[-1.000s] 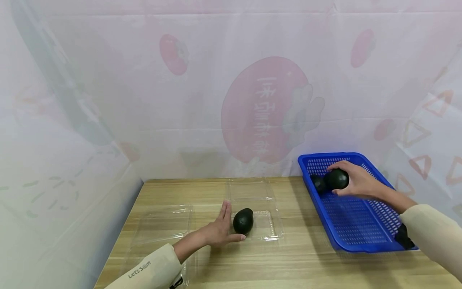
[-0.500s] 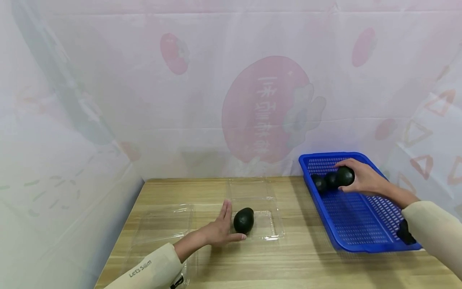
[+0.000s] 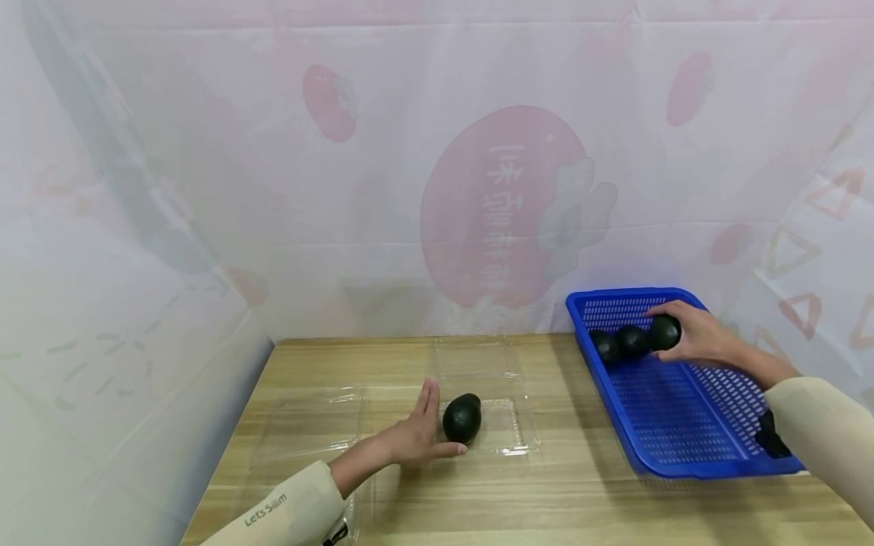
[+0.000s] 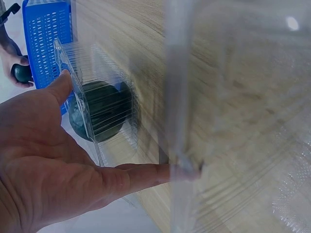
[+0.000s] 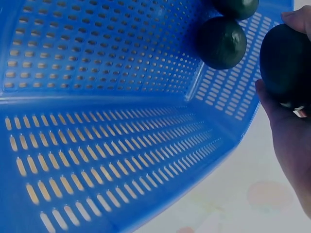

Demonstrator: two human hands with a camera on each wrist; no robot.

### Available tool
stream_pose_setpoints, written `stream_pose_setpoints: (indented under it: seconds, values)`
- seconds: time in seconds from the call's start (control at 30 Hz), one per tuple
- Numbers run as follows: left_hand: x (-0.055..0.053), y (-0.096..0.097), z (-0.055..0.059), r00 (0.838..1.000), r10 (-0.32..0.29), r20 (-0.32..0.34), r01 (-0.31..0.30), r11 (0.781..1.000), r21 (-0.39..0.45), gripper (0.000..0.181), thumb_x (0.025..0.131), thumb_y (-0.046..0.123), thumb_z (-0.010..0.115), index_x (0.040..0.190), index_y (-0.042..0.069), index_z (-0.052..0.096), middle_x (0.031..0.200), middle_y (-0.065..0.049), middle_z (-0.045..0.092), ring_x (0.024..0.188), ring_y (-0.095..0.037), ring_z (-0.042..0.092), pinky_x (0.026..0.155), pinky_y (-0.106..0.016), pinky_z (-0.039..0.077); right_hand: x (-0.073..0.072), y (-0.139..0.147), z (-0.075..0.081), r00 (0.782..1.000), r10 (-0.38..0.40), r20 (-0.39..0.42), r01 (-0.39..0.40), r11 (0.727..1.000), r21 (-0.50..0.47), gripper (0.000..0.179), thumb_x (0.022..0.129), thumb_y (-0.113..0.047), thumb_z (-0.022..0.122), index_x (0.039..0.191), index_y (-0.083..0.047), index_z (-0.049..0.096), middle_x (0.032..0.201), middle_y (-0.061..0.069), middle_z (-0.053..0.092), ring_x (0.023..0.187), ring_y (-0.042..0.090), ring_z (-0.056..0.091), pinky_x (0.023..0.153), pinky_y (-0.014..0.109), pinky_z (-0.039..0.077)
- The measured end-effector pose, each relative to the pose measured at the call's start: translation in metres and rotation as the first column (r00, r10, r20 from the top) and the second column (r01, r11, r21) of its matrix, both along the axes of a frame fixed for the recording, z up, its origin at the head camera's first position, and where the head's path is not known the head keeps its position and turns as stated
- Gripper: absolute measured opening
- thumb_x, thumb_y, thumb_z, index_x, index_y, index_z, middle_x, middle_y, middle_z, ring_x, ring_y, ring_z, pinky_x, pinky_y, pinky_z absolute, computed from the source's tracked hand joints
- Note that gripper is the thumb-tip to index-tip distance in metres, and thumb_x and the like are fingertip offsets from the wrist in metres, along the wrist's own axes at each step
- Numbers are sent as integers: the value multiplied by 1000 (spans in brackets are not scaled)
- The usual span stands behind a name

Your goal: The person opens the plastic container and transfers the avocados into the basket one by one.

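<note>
My right hand grips a dark green avocado over the far part of the blue plastic basket. Two more avocados lie in that basket, beside the held one. In the middle of the table, a clear plastic clamshell box lies with its lid folded back, and one avocado sits in its left half. My left hand rests against the box's left side, thumb and fingers extended. Through the ribbed clear wall the avocado shows in the left wrist view.
Another clear plastic box stands at the left of the wooden table, partly behind the left forearm. A printed cloth hangs behind the table and along both sides.
My right hand has moved a little to the right with its avocado, away from the two others in the basket. The left hand and the boxed avocado have stayed put.
</note>
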State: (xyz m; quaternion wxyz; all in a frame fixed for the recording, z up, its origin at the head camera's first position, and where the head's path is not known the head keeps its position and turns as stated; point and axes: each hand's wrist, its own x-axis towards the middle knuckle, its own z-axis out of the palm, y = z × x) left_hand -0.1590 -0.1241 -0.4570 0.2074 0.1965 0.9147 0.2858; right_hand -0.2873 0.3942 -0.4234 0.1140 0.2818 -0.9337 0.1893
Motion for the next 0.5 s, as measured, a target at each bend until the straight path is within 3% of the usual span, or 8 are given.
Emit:
stream_pose_setpoints:
  seconds: [0.5]
  values:
    - [0, -2, -1, 1000, 2, 1, -2, 1000, -3, 118, 99, 42, 75, 161, -17, -7, 168, -38, -16, 148, -55, 37, 112, -56, 46, -13, 17, -4, 997, 8, 74, -13, 998, 67, 71, 66, -18, 97, 123, 11, 67, 118, 27, 67, 106, 45, 64, 83, 58, 55]
